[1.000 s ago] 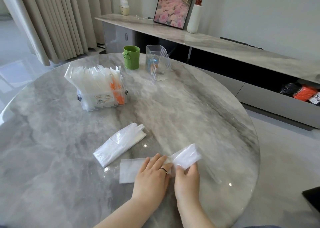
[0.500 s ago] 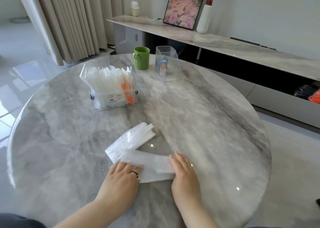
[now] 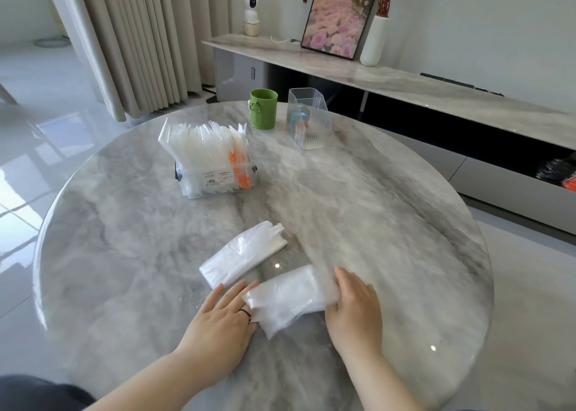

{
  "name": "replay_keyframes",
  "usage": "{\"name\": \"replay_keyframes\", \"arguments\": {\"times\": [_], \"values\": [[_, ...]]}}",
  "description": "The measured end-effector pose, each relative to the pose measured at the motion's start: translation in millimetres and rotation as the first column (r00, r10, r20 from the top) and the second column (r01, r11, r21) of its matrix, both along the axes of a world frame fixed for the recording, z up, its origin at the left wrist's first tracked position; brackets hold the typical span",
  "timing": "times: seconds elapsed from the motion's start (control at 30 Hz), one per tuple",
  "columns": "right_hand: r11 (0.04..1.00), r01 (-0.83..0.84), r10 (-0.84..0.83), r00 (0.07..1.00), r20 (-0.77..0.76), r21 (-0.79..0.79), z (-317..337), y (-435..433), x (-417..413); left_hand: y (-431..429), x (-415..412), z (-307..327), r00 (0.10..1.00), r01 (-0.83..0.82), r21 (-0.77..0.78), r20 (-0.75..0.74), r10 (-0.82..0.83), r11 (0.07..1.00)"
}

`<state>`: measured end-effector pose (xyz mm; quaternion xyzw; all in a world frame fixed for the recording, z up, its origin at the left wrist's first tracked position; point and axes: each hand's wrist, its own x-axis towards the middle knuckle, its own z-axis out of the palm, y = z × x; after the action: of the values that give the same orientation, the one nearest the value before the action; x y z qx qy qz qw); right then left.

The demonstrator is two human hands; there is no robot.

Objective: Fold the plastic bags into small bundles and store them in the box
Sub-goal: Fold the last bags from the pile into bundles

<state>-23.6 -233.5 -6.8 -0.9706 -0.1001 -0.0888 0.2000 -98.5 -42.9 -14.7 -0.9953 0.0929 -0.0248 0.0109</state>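
A half-folded white plastic bag (image 3: 288,298) lies on the round marble table (image 3: 389,223) near its front edge. My right hand (image 3: 352,304) grips the bag's right end with the fingers curled over it. My left hand (image 3: 224,320) lies flat on the table, its fingers touching the bag's left end. A second white bag (image 3: 241,253), folded into a long strip, rests just beyond on the left. Farther back left stands the clear plastic box (image 3: 215,173), packed with upright white bags and an orange one.
A green mug (image 3: 263,109) and a ribbed clear container (image 3: 308,119) stand at the table's far side. Behind them runs a long low marble cabinet (image 3: 405,83) with a picture, a white vase and a small camera. Curtains hang at the back left.
The bag, a long flat strip before, is now folded shorter and thicker. My right hand went from lying flat on it to gripping its right end. My left hand slid off toward the bag's left end.
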Motion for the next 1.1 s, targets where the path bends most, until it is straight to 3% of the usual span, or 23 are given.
{"name": "replay_keyframes", "arguments": {"times": [0.1, 0.23, 0.37, 0.57, 0.7, 0.8, 0.83, 0.87, 0.93, 0.97, 1.1], "values": [[0.997, 0.065, -0.061, 0.995, -0.084, 0.048, 3.6, -5.8, 10.1, -0.5, -0.3, -1.7, 1.000, 0.022, 0.009, -0.007, -0.022, 1.000], [0.992, 0.121, -0.123, 0.991, 0.045, 0.045, -0.7, -9.4, 19.8, 0.2, 0.1, -1.4, 0.998, 0.028, -0.003, -0.063, -0.028, 1.000], [0.989, -0.023, 0.045, 0.988, 0.151, -0.147, -17.6, -9.6, 19.7, -1.9, 2.7, -4.0, 1.000, 0.016, -0.009, -0.003, -0.016, 1.000], [0.959, -0.111, 0.164, 0.968, 0.190, -0.262, -18.9, -3.7, 17.6, -2.2, 0.2, -12.1, 0.999, -0.032, -0.009, -0.027, 0.032, 0.999], [0.949, -0.141, 0.190, 0.970, 0.154, -0.282, -17.4, -2.3, 15.4, -0.4, 3.2, 11.0, 0.987, -0.159, -0.279, -0.049, 0.152, 0.947], [0.945, -0.190, 0.234, 0.962, 0.141, -0.267, -19.4, -3.1, 15.2, -0.8, 5.2, 25.8, 0.919, -0.390, -0.545, -0.178, 0.352, 0.743], [0.944, -0.203, 0.248, 0.957, 0.150, -0.261, -20.2, -2.6, 15.8, -2.0, 4.9, 30.3, 0.911, -0.375, -0.632, -0.114, 0.397, 0.678], [0.942, -0.214, 0.257, 0.955, 0.146, -0.260, -20.3, -1.6, 15.8, -5.0, 5.0, 33.4, 0.913, -0.306, -0.661, 0.000, 0.408, 0.685], [0.934, -0.225, 0.274, 0.950, 0.152, -0.278, -19.9, 0.3, 16.0, -12.6, 8.6, 31.1, 0.930, -0.096, -0.579, 0.239, 0.281, 0.809], [0.931, -0.229, 0.283, 0.945, 0.166, -0.283, -19.2, 1.3, 16.2, -18.9, 9.5, 24.9, 0.942, -0.005, -0.498, 0.288, 0.171, 0.867], [0.924, -0.259, 0.317, 0.929, 0.188, -0.280, -15.7, 2.2, 14.4, -40.4, 12.5, -11.3, 0.952, 0.134, -0.153, 0.293, -0.085, 0.979]]}}
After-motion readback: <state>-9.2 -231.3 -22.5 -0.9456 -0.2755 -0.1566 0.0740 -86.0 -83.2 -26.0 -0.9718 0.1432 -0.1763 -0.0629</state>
